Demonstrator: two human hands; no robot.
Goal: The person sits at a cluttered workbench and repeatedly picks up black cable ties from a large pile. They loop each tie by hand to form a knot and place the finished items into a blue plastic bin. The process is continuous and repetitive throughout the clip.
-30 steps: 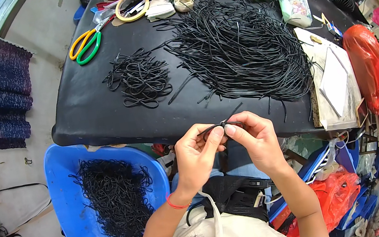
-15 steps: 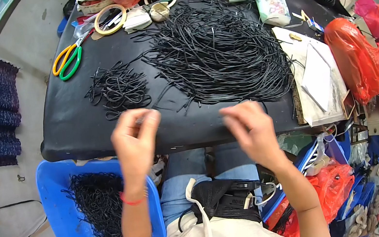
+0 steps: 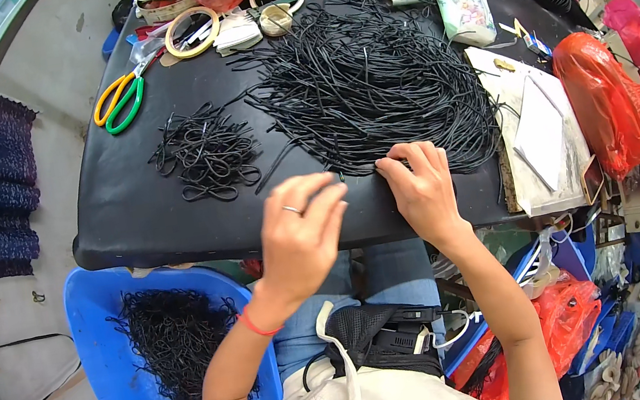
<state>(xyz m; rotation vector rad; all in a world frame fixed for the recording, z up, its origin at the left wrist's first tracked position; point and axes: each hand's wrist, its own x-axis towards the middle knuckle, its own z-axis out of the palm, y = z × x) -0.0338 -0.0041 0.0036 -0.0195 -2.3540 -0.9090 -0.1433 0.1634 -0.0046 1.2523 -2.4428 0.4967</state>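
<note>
A wide heap of long black cords (image 3: 388, 99) covers the middle of the dark padded table. My right hand (image 3: 425, 196) is at its near edge, thumb and forefinger pinched on a black cord there. Just left of it my left hand (image 3: 300, 232) hovers over the table's near edge, fingers stretched out and slightly apart, with nothing visible in them. A smaller pile of looped black cords (image 3: 205, 152) lies to the left of the heap.
Scissors (image 3: 121, 100) with yellow and green handles lie at far left, near tape rolls (image 3: 193, 33). To the right are a pale board (image 3: 511, 147) and a red plastic bag (image 3: 608, 103). Below left, a blue tub (image 3: 102, 348) holds more black cords.
My left hand has moved right, away from the looped pile. My right hand has come up to the heap's near edge and pinched a cord. One more loop shows in the small pile.
</note>
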